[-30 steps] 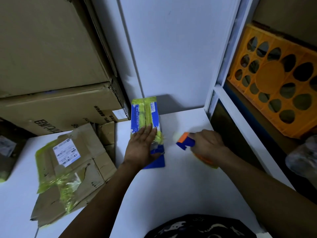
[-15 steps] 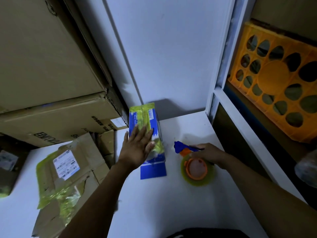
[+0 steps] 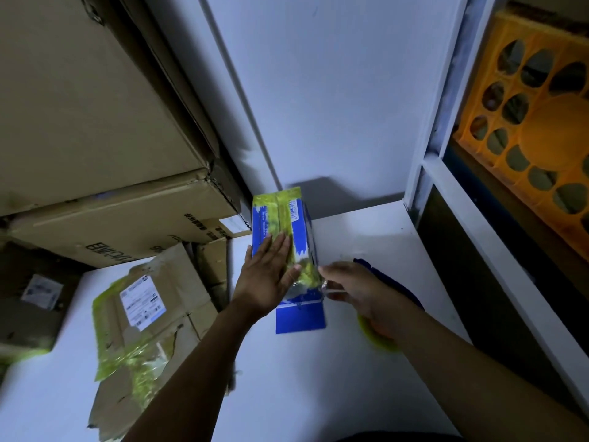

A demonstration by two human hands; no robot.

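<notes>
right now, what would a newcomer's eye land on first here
The blue box striped with yellow-green tape, in the middle, with the left hand pressed flat on it and the right hand holding a tape dispenser beside it. Next, the orange crate at right and the torn cardboard box at left.

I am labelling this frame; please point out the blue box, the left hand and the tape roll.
blue box [image 3: 302,228]: head view, blue top face.
left hand [image 3: 264,282]: head view, back of hand.
tape roll [image 3: 379,342]: head view, yellow-green lower edge.
</notes>
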